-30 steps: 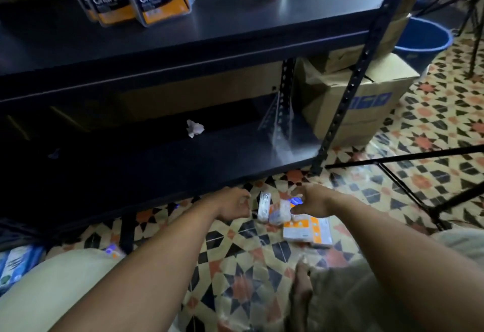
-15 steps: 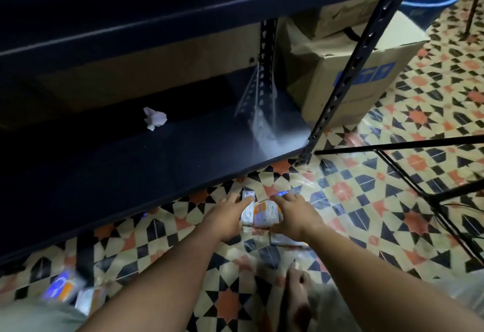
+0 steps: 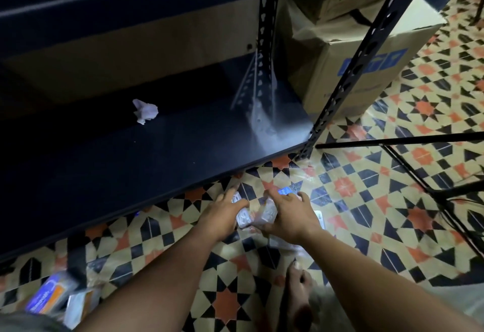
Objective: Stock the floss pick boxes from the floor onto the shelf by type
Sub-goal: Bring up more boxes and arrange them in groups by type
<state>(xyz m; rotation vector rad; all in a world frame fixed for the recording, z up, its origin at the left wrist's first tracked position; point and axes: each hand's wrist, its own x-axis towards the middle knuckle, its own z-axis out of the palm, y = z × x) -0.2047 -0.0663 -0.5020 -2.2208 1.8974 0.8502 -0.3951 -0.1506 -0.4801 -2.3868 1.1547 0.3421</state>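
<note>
Whitish floss pick boxes (image 3: 246,219) lie on the floor (image 3: 366,200) before the lower shelf (image 3: 157,164), clasped between your left hand (image 3: 222,217) and right hand (image 3: 289,217). Probably light and slippery; squeeze the flat sides.

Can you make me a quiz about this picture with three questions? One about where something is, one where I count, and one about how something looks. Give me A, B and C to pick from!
1. Where is the white paper? A: on the bottom shelf. B: in a drawer. C: on a chair.
2. How many hands hold the floss pick boxes? A: none. B: one. C: two.
3. How does the paper look? A: flat. B: crumpled. C: rolled up.

Answers: 1 A, it lies on the black board. 2 C, the left hand and the right hand both grip boxes. 3 B, it is a wrinkly lump.
</note>
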